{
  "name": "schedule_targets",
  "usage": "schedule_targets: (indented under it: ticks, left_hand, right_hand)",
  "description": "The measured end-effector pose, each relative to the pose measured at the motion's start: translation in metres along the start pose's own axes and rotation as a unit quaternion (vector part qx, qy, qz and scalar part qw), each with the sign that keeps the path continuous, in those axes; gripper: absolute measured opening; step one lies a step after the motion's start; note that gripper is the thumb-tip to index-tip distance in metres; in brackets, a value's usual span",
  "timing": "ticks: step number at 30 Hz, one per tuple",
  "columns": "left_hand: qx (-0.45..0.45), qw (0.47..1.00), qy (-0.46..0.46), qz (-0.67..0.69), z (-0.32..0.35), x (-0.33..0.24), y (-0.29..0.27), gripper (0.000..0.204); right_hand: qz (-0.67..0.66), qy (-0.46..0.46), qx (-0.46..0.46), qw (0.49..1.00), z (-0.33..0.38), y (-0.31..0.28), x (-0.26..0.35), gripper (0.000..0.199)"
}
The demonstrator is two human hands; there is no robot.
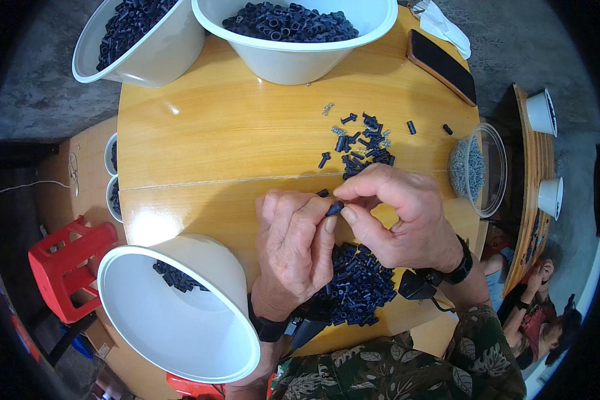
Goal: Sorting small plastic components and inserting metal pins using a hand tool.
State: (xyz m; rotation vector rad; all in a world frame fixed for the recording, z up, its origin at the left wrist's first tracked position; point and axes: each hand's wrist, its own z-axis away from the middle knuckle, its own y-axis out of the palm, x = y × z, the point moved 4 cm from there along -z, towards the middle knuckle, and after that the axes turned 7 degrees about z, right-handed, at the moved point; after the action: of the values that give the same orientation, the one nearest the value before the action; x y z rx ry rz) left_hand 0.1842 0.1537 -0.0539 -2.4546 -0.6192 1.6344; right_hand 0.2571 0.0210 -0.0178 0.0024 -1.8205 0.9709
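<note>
My left hand is closed, its thumb and forefinger pinching a small dark plastic tube. Facing it, my right hand grips the same piece between thumb and fingertips. Another dark end shows by the left fingers; whether it is held I cannot tell. Beyond the hands lies a loose group of dark plastic pins and sleeves, with small metal springs among them. Nearer my body, partly hidden by both hands, is a larger heap of short dark tubes.
A tilted white tub at left holds some dark pieces. Two full white tubs stand at the far edge. At right are a clear bowl of springs and a phone. A red stool and another person are beyond the table.
</note>
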Motion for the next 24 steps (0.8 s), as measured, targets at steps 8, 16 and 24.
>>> schedule_targets:
  ticks: [8,16,24]
  left_hand:
    - [0.014,1.000,0.010,-0.019,0.000,0.002,0.006,0.026]
    - [0.016,1.000,-0.004,0.003,0.000,0.001,0.006,0.025]
    - [-0.003,0.997,-0.022,0.075,-0.005,-0.003,-0.003,0.027]
  right_hand:
    - [0.174,-0.115,0.047,0.977,-0.001,-0.003,0.005,0.017]
    - [0.139,-0.086,0.026,0.986,0.002,-0.001,0.002,0.015]
    - [-0.071,0.095,0.048,0.992,0.008,-0.002,-0.003,0.011]
